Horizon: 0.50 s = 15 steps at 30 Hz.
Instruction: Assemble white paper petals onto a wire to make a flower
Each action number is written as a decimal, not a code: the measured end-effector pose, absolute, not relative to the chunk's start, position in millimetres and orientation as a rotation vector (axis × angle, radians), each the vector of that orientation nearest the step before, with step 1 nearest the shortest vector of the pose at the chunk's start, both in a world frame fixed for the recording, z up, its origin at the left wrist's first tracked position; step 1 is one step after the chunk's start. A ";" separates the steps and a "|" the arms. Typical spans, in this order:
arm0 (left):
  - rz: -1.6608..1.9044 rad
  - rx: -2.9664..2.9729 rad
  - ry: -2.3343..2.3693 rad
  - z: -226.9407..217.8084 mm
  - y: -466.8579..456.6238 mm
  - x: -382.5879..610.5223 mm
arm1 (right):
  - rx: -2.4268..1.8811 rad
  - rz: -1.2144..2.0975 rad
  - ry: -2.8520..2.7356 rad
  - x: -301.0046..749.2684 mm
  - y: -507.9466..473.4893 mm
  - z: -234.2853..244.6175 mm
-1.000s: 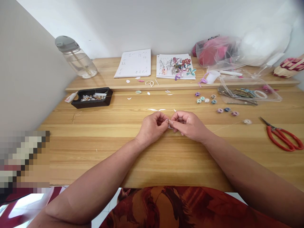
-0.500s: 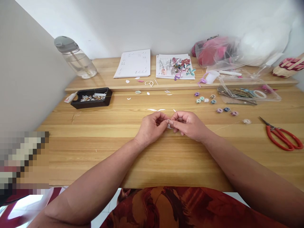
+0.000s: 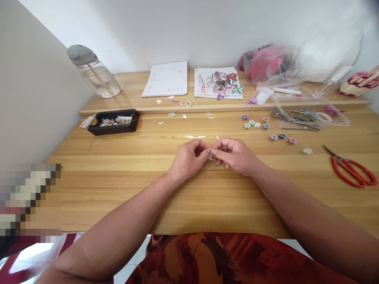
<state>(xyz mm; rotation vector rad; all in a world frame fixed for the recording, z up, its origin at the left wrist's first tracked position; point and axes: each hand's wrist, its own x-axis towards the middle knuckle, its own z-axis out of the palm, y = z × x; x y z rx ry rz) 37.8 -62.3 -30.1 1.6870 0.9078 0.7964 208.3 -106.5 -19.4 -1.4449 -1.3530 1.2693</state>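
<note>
My left hand and my right hand meet over the middle of the wooden table, thumbs and fingertips pinched together. Both are closed on a small white petal-like piece, mostly covered by the fingers. A thin thread runs from near my right hand to a thread bobbin on the right. Just beyond the fingertips lie slim white leaf-shaped cutouts. Farther off are a thread-edged leaf shape and a white petal outline.
Red-handled scissors lie at the right, with several thread bobbins and a clear plastic box beyond. A black bead tray and water bottle stand left. At the back are papers and thread flowers.
Almost nothing differs. Both hands stay pinched together in the same place, with the white piece barely shifted between the fingertips.
</note>
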 end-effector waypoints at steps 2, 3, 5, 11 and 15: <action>0.798 1.684 0.896 -29.7 -62.4 37.5 | -1.442 1.273 -1.358 208.8 -106.7 -19.5; 0.799 1.681 0.890 -29.6 -62.5 37.3 | -1.440 1.274 -1.360 209.1 -106.8 -19.6; 0.799 1.674 0.885 -29.4 -62.6 37.0 | -1.434 1.278 -1.365 209.4 -106.9 -19.8; 0.795 1.706 0.904 -30.2 -62.7 36.9 | -1.409 1.260 -1.372 207.9 -107.0 -19.1; 0.788 1.749 0.926 -30.0 -63.1 36.9 | -1.400 1.249 -1.379 205.3 -107.5 -16.6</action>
